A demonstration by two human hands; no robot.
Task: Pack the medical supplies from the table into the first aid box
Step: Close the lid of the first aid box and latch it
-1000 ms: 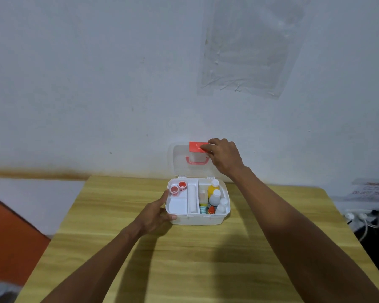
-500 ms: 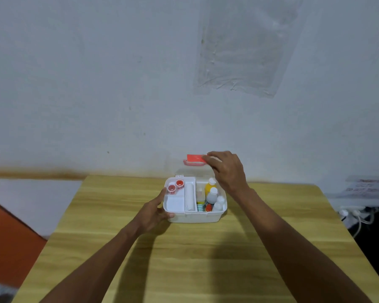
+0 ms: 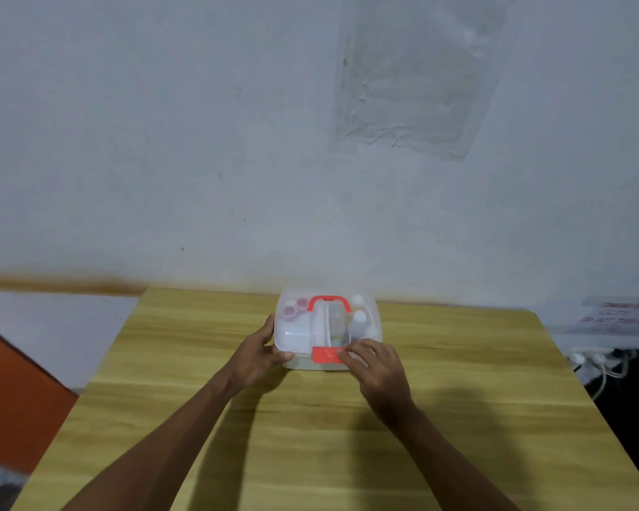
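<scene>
The white first aid box (image 3: 296,339) stands at the far middle of the wooden table (image 3: 310,437). Its clear lid (image 3: 362,315) lies down over the box, with a red handle (image 3: 329,303) on top and a red latch (image 3: 325,355) at the front. Through the lid I see white bottles (image 3: 358,319) on the right and small red-capped pots (image 3: 295,307) at the back left. My left hand (image 3: 259,352) grips the box's front left corner. My right hand (image 3: 379,366) has its fingertips on the red latch.
A grey wall rises right behind the table, with a clear plastic sheet (image 3: 414,79) stuck on it. White cables and plugs (image 3: 594,361) lie off the table's right edge. An orange surface (image 3: 12,392) is at the left.
My right hand swung the lid from upright down over the box and now rests on the front latch. My left hand kept hold of the box.
</scene>
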